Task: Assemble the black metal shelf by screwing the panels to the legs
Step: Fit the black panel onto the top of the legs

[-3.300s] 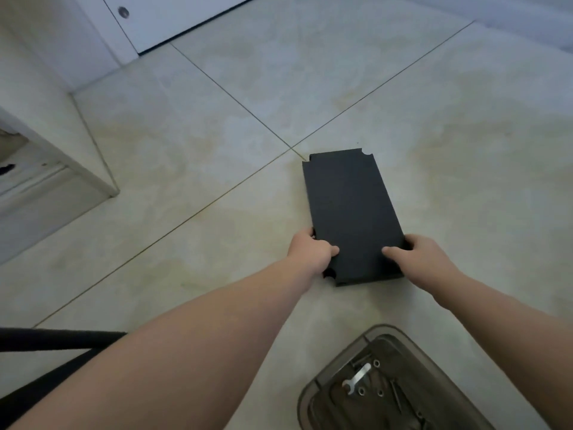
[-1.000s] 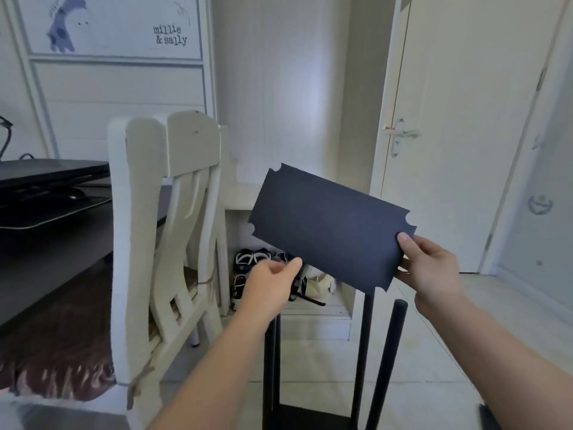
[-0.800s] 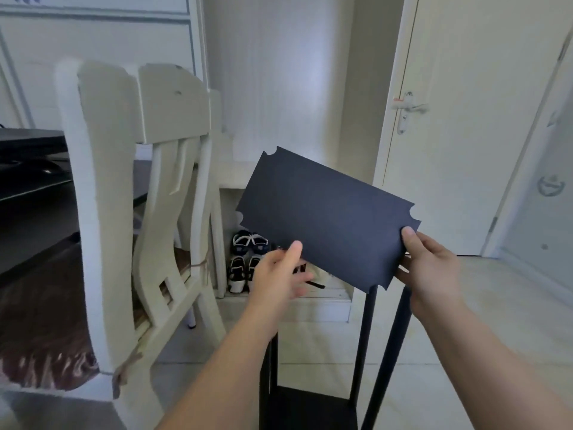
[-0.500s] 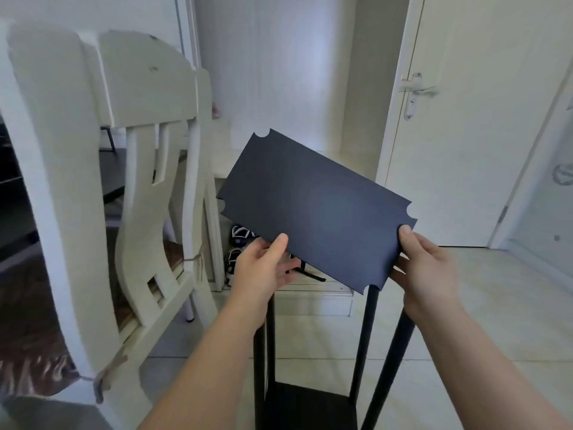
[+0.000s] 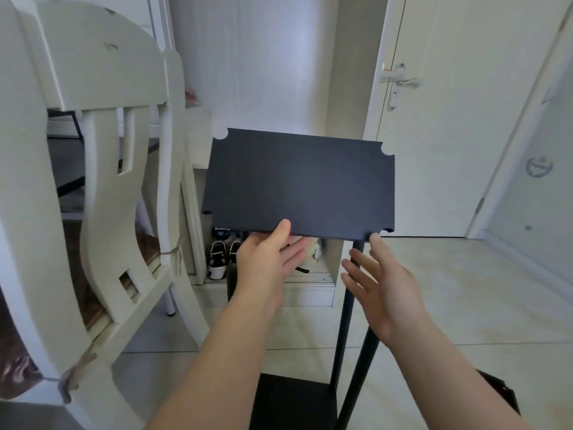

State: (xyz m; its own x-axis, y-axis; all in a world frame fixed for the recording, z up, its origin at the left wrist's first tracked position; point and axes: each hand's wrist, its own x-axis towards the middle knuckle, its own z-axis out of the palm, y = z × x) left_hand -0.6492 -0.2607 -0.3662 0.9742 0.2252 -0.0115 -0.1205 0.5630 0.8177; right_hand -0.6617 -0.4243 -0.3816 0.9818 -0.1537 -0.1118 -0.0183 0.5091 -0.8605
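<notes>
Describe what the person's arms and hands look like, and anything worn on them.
The left hand and right hand are bare: no gloves, rings or watch show. The forearms are uncovered down to the picture's lower edge; no sleeve, bracelet or marking is in view.

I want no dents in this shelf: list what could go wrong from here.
1. Only the left hand pinches the panel, at its near edge. The right hand is open, so the panel could tip or drop onto the legs.
2. Its left end looks close to the chair and might knock it.
</notes>
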